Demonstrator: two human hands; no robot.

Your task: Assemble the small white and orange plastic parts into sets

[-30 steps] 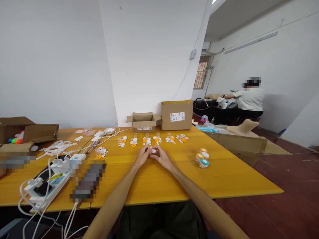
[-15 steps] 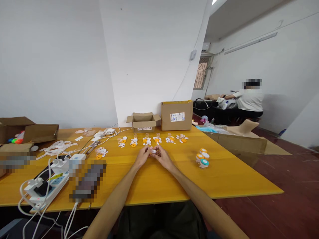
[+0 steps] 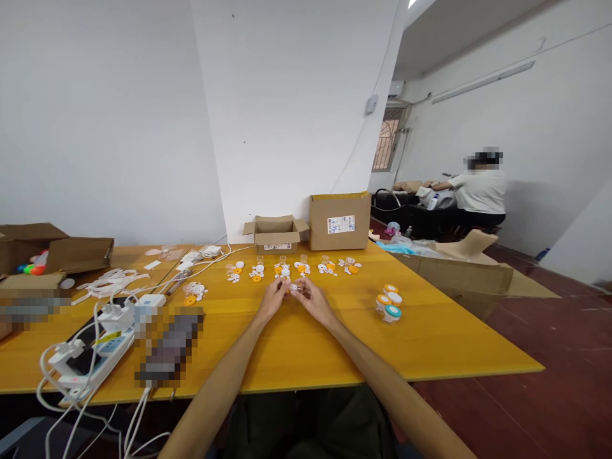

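Clear plastic piece (image 3: 294,289), small and partly hidden, sat between the left hand (image 3: 273,298) and right hand (image 3: 313,299), both narrowed to a fingertip pinch on it over the desk (image 3: 335,363). A slip on its seemingly slick surface might have sent it into the loose parts (image 3: 285,272) just beyond, on the far side.

Table, left: white power strip (image 3: 113,346) with plugs inserted; dark phone (image 3: 169,350) beside it, partly pixelated, cables (image 3: 143,414) at its near end. Far left: open cardboard box (image 3: 82,256), coloured items inside. Back edge: small open carton (image 3: 277,239) just beside larger labelled box (image 3: 339,240). Background right: seated person (image 3: 480,193), white top; barred window (image 3: 386,145).
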